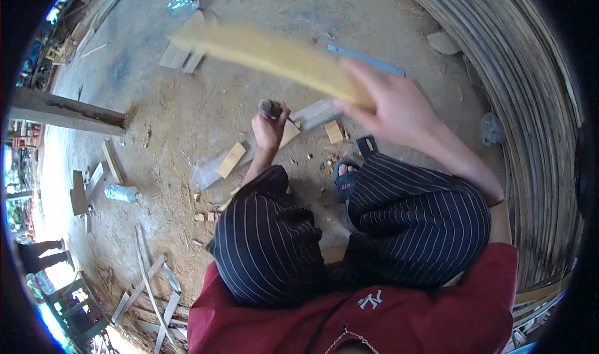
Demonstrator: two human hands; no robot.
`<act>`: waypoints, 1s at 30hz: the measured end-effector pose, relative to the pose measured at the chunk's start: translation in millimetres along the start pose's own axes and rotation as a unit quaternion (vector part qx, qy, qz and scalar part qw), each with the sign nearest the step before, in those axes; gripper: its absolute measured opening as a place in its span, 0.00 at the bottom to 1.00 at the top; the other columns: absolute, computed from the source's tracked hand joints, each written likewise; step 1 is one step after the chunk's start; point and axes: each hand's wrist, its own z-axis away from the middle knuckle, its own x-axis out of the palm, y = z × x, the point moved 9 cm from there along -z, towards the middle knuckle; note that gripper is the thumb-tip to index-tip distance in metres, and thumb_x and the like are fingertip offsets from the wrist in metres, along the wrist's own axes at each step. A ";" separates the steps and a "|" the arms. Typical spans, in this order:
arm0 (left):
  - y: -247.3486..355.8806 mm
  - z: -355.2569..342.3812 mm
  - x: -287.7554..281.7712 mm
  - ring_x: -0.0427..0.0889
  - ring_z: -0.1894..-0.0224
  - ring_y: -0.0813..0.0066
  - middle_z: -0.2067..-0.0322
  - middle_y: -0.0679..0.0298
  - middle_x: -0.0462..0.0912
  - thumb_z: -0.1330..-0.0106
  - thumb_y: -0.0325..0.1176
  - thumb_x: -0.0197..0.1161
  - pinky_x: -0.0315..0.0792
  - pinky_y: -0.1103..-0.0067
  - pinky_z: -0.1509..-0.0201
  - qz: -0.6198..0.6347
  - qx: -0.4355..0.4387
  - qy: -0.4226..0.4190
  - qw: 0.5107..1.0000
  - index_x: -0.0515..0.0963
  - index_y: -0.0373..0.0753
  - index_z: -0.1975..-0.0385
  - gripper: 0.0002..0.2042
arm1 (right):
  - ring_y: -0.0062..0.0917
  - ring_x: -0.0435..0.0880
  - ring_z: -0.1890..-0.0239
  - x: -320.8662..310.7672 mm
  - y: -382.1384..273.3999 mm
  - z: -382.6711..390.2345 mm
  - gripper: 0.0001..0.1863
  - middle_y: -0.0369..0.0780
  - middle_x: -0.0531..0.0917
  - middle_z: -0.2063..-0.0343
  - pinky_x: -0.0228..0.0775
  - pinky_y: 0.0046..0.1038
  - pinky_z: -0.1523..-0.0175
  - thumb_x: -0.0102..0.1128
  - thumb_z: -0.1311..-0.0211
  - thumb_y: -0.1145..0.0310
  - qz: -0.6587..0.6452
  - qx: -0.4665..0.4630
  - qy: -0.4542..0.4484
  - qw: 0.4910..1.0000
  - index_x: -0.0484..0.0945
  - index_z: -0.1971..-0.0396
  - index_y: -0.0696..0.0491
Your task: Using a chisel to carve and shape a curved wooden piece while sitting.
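My left hand [268,131] is wrapped round a chisel [270,109], its worn handle end facing up. The thin dark blade points at a pale wood strip [289,135] lying on a long grey plank [313,111]. My right hand [399,107] grips one end of a long yellowish wooden board [262,49]. That board is raised and smeared by motion, its far end pointing up and left. Close to my left hand, a small wood block [231,160] rests on the plank. Another small block [334,132] lies right of the chisel.
A blue-grey flat bar [367,60] lies beyond my right hand. Long stacked strips [524,104] line the right side. At left are a post [65,112], a plastic bottle [123,193] and scrap wood [146,288]. Chips litter the dirt floor by my sandalled foot [345,174].
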 end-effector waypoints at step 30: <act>-5.1 7.3 -3.0 0.80 0.77 0.76 0.83 0.61 0.80 0.47 0.35 0.64 0.73 0.77 0.70 -0.054 -0.028 0.013 0.998 0.77 0.35 0.80 0.09 | 0.39 0.81 0.78 20.3 -6.9 22.9 0.31 0.49 0.80 0.78 0.73 0.33 0.73 0.51 0.42 0.52 -0.087 -0.072 0.103 0.988 0.62 0.45 0.58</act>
